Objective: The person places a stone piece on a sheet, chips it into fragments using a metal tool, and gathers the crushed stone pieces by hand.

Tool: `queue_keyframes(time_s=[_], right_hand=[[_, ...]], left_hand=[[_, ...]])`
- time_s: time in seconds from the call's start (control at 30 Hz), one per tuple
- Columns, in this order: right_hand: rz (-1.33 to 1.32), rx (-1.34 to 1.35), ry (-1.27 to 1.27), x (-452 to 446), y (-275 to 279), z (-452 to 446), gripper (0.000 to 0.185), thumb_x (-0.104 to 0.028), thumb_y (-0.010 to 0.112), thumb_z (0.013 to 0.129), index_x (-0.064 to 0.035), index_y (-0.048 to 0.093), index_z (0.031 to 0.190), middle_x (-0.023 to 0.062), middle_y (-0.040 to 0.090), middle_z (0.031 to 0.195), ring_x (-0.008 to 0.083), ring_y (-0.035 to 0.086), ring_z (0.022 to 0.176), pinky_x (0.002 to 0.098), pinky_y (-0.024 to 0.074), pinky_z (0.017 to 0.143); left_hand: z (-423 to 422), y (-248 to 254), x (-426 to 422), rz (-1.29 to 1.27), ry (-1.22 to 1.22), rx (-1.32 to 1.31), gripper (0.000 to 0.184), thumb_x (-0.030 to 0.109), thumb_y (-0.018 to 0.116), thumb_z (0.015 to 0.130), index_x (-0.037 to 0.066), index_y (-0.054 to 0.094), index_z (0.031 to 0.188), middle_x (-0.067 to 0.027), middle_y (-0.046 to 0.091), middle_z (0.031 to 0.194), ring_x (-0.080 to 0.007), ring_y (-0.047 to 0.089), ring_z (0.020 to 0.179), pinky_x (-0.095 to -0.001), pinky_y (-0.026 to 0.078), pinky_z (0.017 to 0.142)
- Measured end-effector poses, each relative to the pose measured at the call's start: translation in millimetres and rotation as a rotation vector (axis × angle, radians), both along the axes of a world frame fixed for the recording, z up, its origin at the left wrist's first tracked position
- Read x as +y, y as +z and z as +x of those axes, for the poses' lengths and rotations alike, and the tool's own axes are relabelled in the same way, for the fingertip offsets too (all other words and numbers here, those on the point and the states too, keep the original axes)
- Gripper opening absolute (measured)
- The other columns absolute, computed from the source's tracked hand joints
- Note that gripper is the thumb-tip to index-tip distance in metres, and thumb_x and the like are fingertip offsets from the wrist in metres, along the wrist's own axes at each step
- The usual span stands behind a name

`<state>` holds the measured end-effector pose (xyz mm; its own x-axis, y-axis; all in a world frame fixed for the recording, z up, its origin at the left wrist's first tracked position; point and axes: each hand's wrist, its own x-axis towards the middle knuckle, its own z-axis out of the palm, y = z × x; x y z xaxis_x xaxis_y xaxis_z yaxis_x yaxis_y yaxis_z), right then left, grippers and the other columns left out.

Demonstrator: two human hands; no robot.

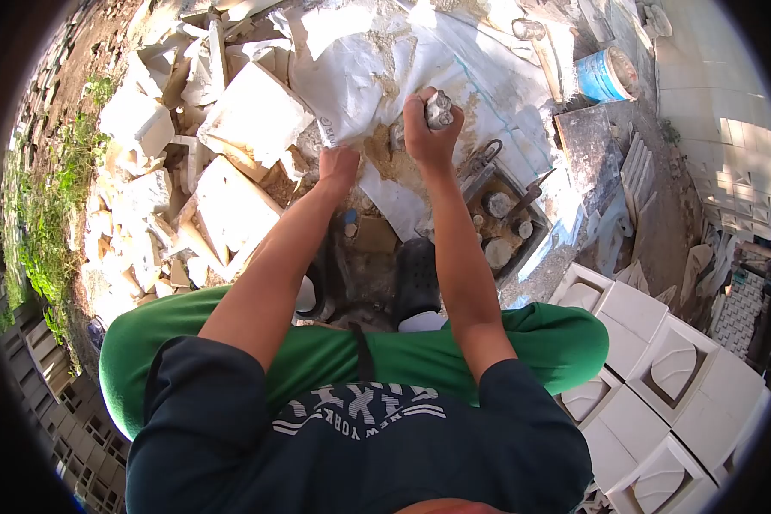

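My right hand (433,141) is wrapped round a thick, whitish, crusted piece (439,110), raised above the ground sheet; its lower part is hidden by my fingers. To the left, my left hand (340,164) is closed at the edge of a white woven plastic sheet (338,86) and seems to grip it. Sandy, tan crumbs lie on the sheet between my hands. Beside my right forearm stands a grimy tray (522,261) with crusted pots and a metal tool in it.
Broken white slabs (253,111) are heaped on the left. A blue-and-white bucket (606,75) lies tipped at the upper right, near a dark board (587,141). White molded blocks (668,368) stand in rows at the lower right. My dark clog (417,278) is below my hands.
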<state>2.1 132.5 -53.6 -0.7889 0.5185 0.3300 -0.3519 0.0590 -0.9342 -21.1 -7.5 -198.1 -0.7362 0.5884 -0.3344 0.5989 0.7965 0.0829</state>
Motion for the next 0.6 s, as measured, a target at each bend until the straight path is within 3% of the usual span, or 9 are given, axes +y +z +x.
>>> queue_keyframes(time_s=[0.13,0.23,0.33,0.43,0.5,0.6], right_hand=[[-0.007,-0.009,-0.014,2.2,26.3,11.9,0.033,0.000,0.055,0.080,-0.0061,0.038,0.053,-0.0068,0.041,0.049,-0.0001,0.034,0.046,0.0218,0.0263,0.040],[-0.009,0.022,-0.047,1.6,59.8,21.6,0.030,0.001,0.055,0.081,-0.0053,0.042,0.054,-0.0075,0.041,0.050,-0.0005,0.035,0.047,0.0209,0.0260,0.041],[-0.083,0.075,-0.023,0.8,84.7,27.4,0.028,0.001,0.055,0.081,-0.0047,0.043,0.057,-0.0081,0.042,0.051,-0.0007,0.035,0.047,0.0204,0.0257,0.041],[-0.182,0.012,-0.017,-3.2,46.8,16.4,0.028,0.000,0.055,0.081,-0.0048,0.043,0.056,-0.0078,0.042,0.051,-0.0004,0.035,0.047,0.0209,0.0259,0.041],[-0.120,-0.016,0.005,-3.4,5.2,14.6,0.029,0.000,0.055,0.081,-0.0050,0.043,0.056,-0.0077,0.041,0.050,-0.0003,0.035,0.047,0.0214,0.0262,0.041],[-0.058,-0.062,0.036,-0.6,2.9,16.9,0.029,-0.001,0.055,0.082,-0.0052,0.044,0.055,-0.0074,0.041,0.050,-0.0001,0.035,0.047,0.0220,0.0270,0.041]], left_hand=[[-4.8,5.3,0.2,-0.020,0.022,-0.108,0.022,0.020,0.081,0.060,0.006,0.070,0.074,-0.0095,0.069,0.083,-0.0219,0.067,0.082,-0.0343,0.052,0.064],[5.5,-0.9,-5.3,0.003,0.016,-0.037,0.010,0.012,0.073,0.067,0.012,0.071,0.077,-0.0062,0.069,0.082,-0.0198,0.067,0.081,-0.0357,0.049,0.068],[-0.3,3.8,-0.9,0.028,0.012,-0.089,0.022,0.019,0.081,0.060,0.005,0.070,0.074,-0.0113,0.069,0.084,-0.0230,0.067,0.081,-0.0338,0.052,0.066],[-1.3,-0.4,-2.4,0.009,0.030,-0.072,0.022,0.017,0.081,0.060,0.005,0.070,0.074,-0.0104,0.068,0.082,-0.0237,0.067,0.082,-0.0340,0.052,0.066],[-1.5,-10.1,-6.2,0.054,0.000,-0.084,0.010,0.015,0.074,0.067,0.009,0.071,0.075,-0.0079,0.069,0.081,-0.0219,0.067,0.079,-0.0368,0.049,0.070],[-1.1,1.2,-5.4,0.015,-0.007,-0.104,0.010,0.015,0.074,0.068,0.009,0.071,0.075,-0.0076,0.069,0.081,-0.0218,0.068,0.078,-0.0369,0.050,0.071]])
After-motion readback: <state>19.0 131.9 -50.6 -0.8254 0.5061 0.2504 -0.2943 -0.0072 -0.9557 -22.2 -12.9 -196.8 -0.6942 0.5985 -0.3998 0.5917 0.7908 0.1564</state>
